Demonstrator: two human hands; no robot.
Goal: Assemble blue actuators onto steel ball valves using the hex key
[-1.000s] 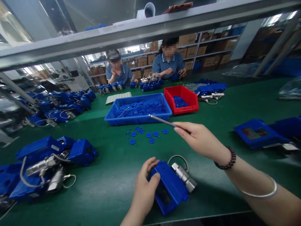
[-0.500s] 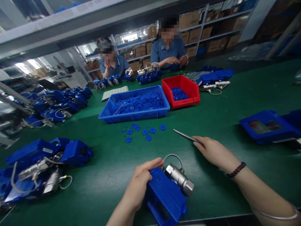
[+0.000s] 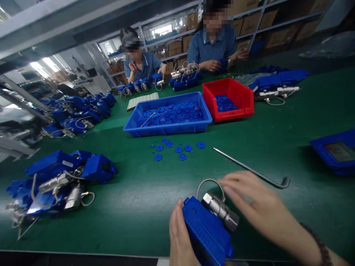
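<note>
Heaped blue units (image 3: 71, 177) at left, small blue wheels (image 3: 179, 149) mid-table, my left hand (image 3: 180, 234) gripping the tilted blue housing (image 3: 204, 229) by its left side near the front edge, metal fitting (image 3: 220, 211) along its right, bent steel rod (image 3: 242, 164) beyond, my blurred right hand (image 3: 257, 203) loosely spread by the cable loop (image 3: 210, 180), contact unclear.

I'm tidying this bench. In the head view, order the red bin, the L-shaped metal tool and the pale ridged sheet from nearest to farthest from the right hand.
From the right hand:
1. L-shaped metal tool, just beyond it.
2. Red bin, farther across the table.
3. Pale ridged sheet, far left.
</note>
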